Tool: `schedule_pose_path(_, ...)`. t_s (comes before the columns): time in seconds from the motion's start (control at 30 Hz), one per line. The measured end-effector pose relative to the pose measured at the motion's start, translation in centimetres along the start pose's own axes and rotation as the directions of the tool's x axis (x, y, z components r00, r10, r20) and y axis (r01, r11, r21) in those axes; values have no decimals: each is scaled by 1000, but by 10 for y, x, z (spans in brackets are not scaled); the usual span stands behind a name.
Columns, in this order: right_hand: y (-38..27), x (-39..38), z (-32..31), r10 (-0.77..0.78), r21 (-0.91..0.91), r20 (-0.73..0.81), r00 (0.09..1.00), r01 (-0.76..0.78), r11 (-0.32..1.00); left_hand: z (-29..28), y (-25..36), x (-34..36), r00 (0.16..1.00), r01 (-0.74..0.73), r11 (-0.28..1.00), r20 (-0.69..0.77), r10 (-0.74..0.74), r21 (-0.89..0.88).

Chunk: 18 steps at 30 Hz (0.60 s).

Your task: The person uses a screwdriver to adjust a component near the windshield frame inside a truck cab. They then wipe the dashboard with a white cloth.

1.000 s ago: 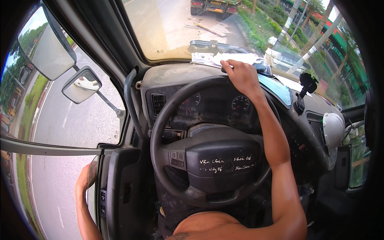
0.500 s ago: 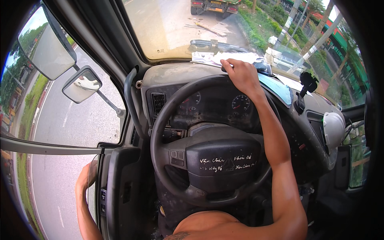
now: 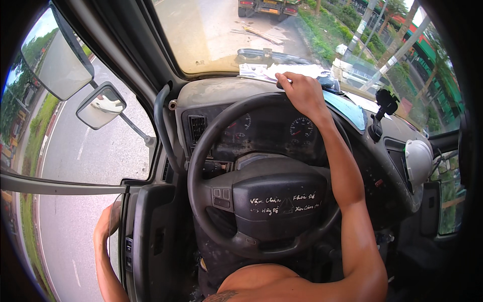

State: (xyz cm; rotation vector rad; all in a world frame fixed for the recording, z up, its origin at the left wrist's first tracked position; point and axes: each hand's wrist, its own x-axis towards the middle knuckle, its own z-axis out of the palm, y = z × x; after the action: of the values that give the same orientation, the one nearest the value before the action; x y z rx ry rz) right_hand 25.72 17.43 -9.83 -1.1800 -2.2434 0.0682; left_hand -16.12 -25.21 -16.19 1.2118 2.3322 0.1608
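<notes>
My right hand [image 3: 303, 90] is closed around the top of a large black steering wheel [image 3: 197, 151], its thumb lying along the rim. That arm reaches up across the wheel's right side. White handwriting marks the wheel's hub [image 3: 279, 221]. Out beyond the open side window, my left hand [image 3: 106, 220] rests by the outer side of the door [image 3: 153, 226]; the edge of the window glass and the door hide its fingers. Behind the wheel is the instrument cluster [image 3: 271, 128] with round dials.
White papers [image 3: 297, 72] and a blue sheet [image 3: 347, 111] lie on the dashboard, near a black phone mount [image 3: 385, 108] and a white hard hat [image 3: 418, 162]. Side mirrors [image 3: 102, 105] stand outside left. Ahead, a truck [image 3: 269, 7] is on the road beside a planted verge.
The view has shifted very slightly, and the truck ahead appears a touch lower. Both hands keep their places.
</notes>
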Motion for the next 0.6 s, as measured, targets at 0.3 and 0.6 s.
schedule_pose_path(0.3, 2, -1, 3, -11, 26, -30, 999, 12, 1000, 3, -11, 2, 999, -45, 999, -8, 45, -3)
schedule_pose_path(0.6, 1, -1, 4, -13, 19, -45, 999, 13, 1000, 2, -8, -1, 998, -56, 998, -24, 56, -2)
